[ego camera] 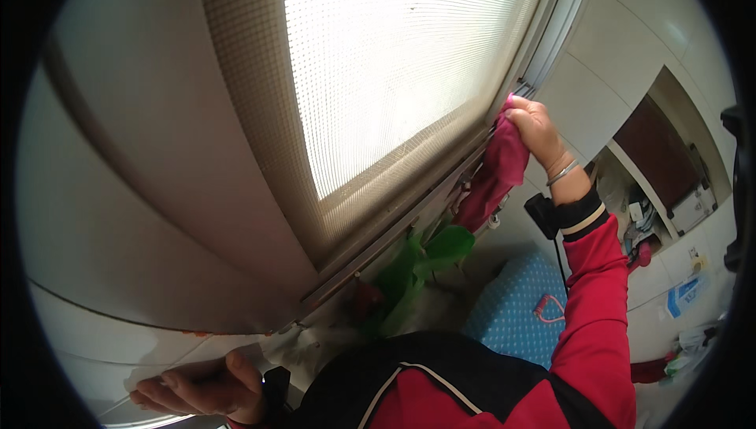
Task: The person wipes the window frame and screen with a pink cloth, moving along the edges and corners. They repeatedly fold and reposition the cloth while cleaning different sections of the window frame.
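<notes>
My right hand (pixel 534 127) pinches a dark pink cloth (pixel 502 166) at the lower corner of a window frame, beside the sliding track (pixel 549 51). The cloth hangs down along the sill rail. A silver bangle (pixel 562 173) circles the right wrist. A mesh screen (pixel 260 110) covers the bright window. At the lower left, my left hand (pixel 201 384) is held with bent, spread fingers before white wall tiles and has nothing in it. A dark strap or band is at its wrist.
Green plastic bags (pixel 413 269) hang below the sill rail (pixel 378 252). Under my right arm lies a blue dotted cover (pixel 514 305) with a pink looped item (pixel 549 309) on it. A wall recess (pixel 632 192) at right holds a brown panel and assorted items.
</notes>
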Available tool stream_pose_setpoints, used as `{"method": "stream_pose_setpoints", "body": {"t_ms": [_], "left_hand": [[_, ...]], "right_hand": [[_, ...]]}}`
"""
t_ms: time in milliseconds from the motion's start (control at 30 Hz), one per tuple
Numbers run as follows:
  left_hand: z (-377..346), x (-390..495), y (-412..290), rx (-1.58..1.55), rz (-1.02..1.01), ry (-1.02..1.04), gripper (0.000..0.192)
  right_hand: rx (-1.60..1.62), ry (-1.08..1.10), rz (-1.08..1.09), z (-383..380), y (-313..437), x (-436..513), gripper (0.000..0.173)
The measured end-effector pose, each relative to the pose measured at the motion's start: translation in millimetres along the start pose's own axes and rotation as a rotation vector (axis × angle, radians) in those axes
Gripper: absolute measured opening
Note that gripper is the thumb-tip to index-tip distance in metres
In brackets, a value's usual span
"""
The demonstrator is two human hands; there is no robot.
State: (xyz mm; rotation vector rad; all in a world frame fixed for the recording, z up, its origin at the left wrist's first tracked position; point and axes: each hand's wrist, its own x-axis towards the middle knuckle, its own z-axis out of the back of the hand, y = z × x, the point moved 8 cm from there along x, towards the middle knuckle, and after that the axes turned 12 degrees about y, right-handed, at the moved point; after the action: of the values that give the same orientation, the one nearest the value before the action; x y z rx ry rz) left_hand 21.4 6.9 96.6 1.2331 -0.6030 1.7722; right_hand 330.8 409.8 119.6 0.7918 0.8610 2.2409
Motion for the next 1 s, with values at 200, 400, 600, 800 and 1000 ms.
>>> {"method": "stream_pose_setpoints", "body": {"t_ms": [200,400,600,800,1000], "left_hand": [[-2,-1,-2,0.017,-0.018,0.003,0.063],[-1,2,-12,0.146,-0.084,0.037,0.062],[-4,0,-3,0.041,-0.034,-0.015,0.062],[-6,-2,-1,0.012,-0.016,-0.045,0.062],[-6,-7,-2,0.090,-0.029,0.070,0.063]], "right_hand": [[0.258,0.046,0.040,-22,12,-8,0.030],[-0.455,-0.135,0.097,47,-30,9,0.028],[-0.668,-0.310,-0.035,78,-49,21,0.026],[-0.285,-0.059,0.133,0,10,2,0.026],[-0.298,-0.116,0.200,-3,8,-4,0.025]]}}
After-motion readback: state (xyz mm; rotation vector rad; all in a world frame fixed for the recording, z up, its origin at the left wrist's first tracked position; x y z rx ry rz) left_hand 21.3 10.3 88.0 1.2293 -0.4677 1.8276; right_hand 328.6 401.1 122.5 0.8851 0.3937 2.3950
